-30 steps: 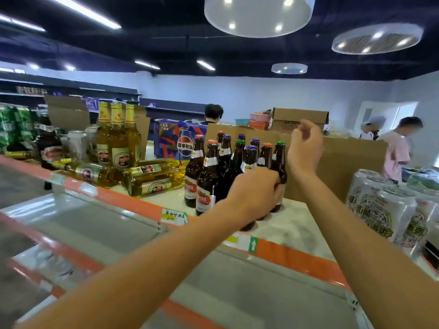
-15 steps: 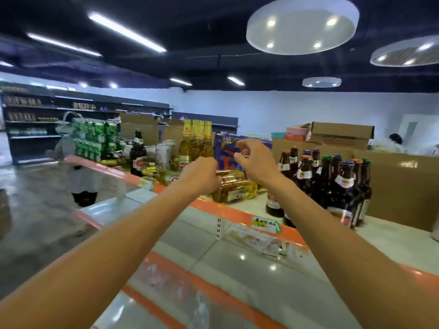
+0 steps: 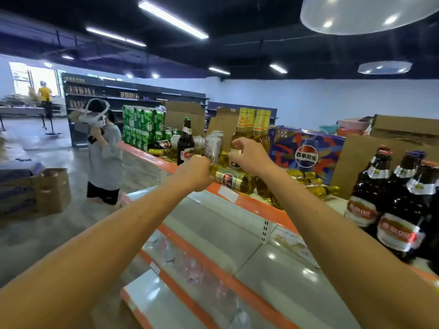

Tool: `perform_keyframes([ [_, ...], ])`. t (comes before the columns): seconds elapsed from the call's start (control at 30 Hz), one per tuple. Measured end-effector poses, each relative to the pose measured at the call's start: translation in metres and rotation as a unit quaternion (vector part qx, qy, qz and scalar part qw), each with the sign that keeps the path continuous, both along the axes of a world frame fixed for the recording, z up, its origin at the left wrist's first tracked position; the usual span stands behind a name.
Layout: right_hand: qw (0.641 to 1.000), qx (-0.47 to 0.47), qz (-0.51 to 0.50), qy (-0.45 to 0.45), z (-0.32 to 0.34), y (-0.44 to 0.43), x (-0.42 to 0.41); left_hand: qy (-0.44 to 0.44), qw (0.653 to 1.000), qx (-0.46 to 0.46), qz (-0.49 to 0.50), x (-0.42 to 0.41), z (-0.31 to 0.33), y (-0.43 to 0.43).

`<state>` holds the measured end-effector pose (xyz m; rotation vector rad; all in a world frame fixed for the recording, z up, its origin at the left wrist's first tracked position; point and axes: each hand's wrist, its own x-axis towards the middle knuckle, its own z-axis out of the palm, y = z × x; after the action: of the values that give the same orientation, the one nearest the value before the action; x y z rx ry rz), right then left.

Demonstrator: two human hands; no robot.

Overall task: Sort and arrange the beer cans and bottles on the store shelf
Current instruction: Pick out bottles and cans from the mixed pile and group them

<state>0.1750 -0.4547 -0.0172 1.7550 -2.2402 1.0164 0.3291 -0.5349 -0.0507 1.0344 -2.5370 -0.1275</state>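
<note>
The left hand point(image 3: 193, 173) is closed round the neck end of a clear glass bottle of golden beer with a red-and-white label point(image 3: 234, 179), which lies on its side along the orange front edge of the white top shelf point(image 3: 255, 206). The right hand point(image 3: 249, 156) is just beside it and higher, fingers hooked and spread with nothing plainly held. It is in front of a row of upright golden bottles with yellow foil necks point(image 3: 253, 129); whether it touches one cannot be told.

Behind the left hand stand a tall dark brown bottle with a green cap point(image 3: 186, 141) and a white beer can point(image 3: 212, 146). Further left are stacked packs of green cans point(image 3: 142, 127). More golden bottles lying flat point(image 3: 307, 184) crowd the shelf under the right forearm, before a blue printed cola carton point(image 3: 306, 150) and a brown cardboard sheet point(image 3: 356, 160). A cluster of dark brown bottles with red oval labels point(image 3: 392, 205) stands at the right. In the aisle, a person in a grey shirt point(image 3: 104, 160) stands beside cardboard boxes point(image 3: 53, 189).
</note>
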Motion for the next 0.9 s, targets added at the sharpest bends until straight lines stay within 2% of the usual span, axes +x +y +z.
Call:
perform_keyframes([
  [0.13,1.0,0.02,0.004,-0.023,-0.006,-0.059,-0.017,-0.036,0.999,0.008,0.01,-0.013,-0.001,-0.048],
  [0.43,0.994,0.05,-0.05,-0.089,-0.03,-0.167,-0.043,-0.046,0.999,0.024,0.012,-0.042,-0.013,-0.152],
  [0.67,0.985,-0.001,-0.126,-0.117,-0.036,-0.235,-0.041,-0.044,0.996,0.042,-0.063,-0.07,-0.018,-0.22],
  [0.9,0.957,-0.059,-0.234,-0.16,-0.049,-0.271,-0.042,-0.021,0.987,0.071,-0.141,-0.086,-0.021,-0.262],
])
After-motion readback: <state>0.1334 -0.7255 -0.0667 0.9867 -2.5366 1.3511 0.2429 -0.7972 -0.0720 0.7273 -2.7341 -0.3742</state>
